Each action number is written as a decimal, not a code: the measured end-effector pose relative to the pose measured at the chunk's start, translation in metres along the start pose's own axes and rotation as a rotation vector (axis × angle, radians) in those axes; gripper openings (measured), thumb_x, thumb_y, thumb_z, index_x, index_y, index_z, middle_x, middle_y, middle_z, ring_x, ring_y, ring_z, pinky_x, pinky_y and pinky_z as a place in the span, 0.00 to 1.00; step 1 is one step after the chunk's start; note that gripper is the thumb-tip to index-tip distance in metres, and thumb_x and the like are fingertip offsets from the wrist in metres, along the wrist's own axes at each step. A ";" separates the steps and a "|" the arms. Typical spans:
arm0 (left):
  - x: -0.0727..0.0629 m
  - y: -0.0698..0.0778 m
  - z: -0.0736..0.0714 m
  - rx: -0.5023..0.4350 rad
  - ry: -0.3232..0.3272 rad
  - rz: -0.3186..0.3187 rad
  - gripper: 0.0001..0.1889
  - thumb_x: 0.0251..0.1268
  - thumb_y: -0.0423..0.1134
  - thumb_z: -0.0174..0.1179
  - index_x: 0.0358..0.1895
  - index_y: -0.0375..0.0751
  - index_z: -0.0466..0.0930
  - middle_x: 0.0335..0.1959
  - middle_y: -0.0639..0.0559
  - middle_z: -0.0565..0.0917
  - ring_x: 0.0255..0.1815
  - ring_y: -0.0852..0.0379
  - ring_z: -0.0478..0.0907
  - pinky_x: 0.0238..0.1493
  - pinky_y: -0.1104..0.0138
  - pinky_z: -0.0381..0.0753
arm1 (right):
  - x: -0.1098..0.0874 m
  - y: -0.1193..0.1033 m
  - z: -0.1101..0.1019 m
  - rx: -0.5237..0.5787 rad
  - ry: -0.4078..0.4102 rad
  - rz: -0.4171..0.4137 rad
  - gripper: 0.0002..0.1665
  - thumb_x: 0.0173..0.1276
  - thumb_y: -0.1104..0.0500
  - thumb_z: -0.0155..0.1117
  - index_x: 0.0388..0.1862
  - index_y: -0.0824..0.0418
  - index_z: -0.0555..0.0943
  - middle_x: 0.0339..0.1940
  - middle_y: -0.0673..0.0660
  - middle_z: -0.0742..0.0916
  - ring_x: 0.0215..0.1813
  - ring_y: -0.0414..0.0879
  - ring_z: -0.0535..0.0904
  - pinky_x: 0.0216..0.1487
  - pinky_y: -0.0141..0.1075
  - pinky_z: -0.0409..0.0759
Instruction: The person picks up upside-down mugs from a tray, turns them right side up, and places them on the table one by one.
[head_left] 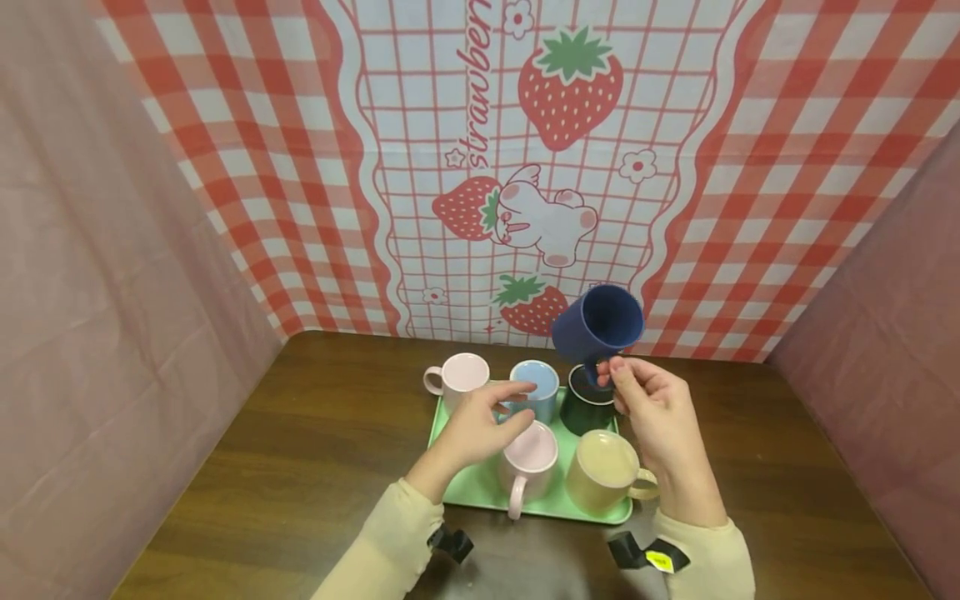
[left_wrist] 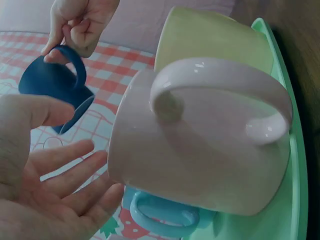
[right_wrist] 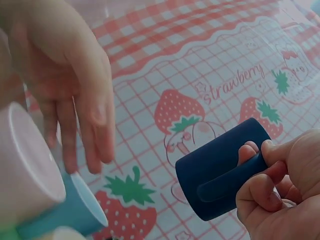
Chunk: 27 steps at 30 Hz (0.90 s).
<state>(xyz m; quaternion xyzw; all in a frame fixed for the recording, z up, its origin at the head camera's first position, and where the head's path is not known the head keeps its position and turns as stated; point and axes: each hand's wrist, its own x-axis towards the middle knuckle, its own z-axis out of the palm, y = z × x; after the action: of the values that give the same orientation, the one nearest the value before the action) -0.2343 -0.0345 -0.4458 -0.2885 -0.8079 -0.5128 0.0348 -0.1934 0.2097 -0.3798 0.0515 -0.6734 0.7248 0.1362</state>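
Note:
My right hand [head_left: 660,408] grips a dark blue mug [head_left: 596,323] by its handle, tilted in the air above the tray's back right. In the right wrist view the fingers curl round that handle. My left hand [head_left: 480,429] hovers over the tray with fingers spread and nothing in them, close to a light blue mug [head_left: 535,392] and a pink mug [head_left: 529,454]. On the green tray [head_left: 480,487] also stand a second pink mug [head_left: 463,375], a black mug [head_left: 585,412] partly behind the right hand, and a yellow mug [head_left: 602,475].
The tray rests on a brown wooden table [head_left: 300,450]. Behind it hangs a red-and-white strawberry cloth [head_left: 510,125]. Pinkish curtains [head_left: 97,275] flank both sides. Handles of the pink and yellow mugs reach past the tray's rim.

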 end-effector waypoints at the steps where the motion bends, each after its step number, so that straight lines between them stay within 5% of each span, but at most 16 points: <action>1: -0.001 0.000 -0.001 0.016 -0.027 0.003 0.23 0.73 0.38 0.66 0.68 0.36 0.85 0.63 0.41 0.89 0.59 0.42 0.88 0.58 0.49 0.87 | 0.000 0.000 -0.003 0.009 0.002 -0.006 0.13 0.85 0.64 0.61 0.41 0.65 0.89 0.31 0.50 0.89 0.27 0.39 0.69 0.28 0.29 0.69; 7: -0.004 -0.003 -0.006 0.102 -0.189 0.032 0.28 0.75 0.43 0.68 0.74 0.39 0.81 0.63 0.41 0.88 0.59 0.48 0.87 0.62 0.55 0.86 | 0.005 0.003 -0.022 0.022 -0.019 0.002 0.15 0.86 0.62 0.60 0.39 0.58 0.90 0.32 0.48 0.89 0.26 0.38 0.67 0.30 0.30 0.66; 15: -0.004 -0.002 -0.013 0.178 -0.349 0.066 0.36 0.71 0.45 0.75 0.79 0.40 0.75 0.73 0.47 0.83 0.70 0.54 0.80 0.72 0.63 0.77 | 0.015 0.010 -0.037 -0.048 -0.003 0.020 0.14 0.86 0.59 0.62 0.41 0.62 0.90 0.32 0.47 0.88 0.28 0.39 0.68 0.31 0.30 0.69; 22: -0.004 -0.004 -0.014 0.271 -0.448 0.065 0.39 0.70 0.46 0.76 0.80 0.38 0.73 0.76 0.46 0.79 0.75 0.54 0.76 0.76 0.64 0.73 | 0.031 0.035 -0.062 -0.221 0.063 0.005 0.13 0.85 0.59 0.63 0.44 0.67 0.89 0.33 0.41 0.89 0.33 0.37 0.74 0.34 0.25 0.74; 27: -0.004 -0.005 -0.014 0.306 -0.475 0.084 0.38 0.71 0.46 0.75 0.80 0.37 0.73 0.79 0.46 0.77 0.79 0.53 0.73 0.79 0.64 0.69 | 0.041 0.043 -0.086 -0.152 0.101 0.056 0.15 0.85 0.57 0.64 0.39 0.63 0.90 0.34 0.41 0.90 0.37 0.37 0.75 0.34 0.24 0.74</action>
<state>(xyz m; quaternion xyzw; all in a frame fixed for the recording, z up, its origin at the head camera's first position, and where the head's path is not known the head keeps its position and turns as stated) -0.2362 -0.0497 -0.4444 -0.4250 -0.8487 -0.3012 -0.0913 -0.2352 0.2973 -0.4183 -0.0143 -0.7198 0.6769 0.1531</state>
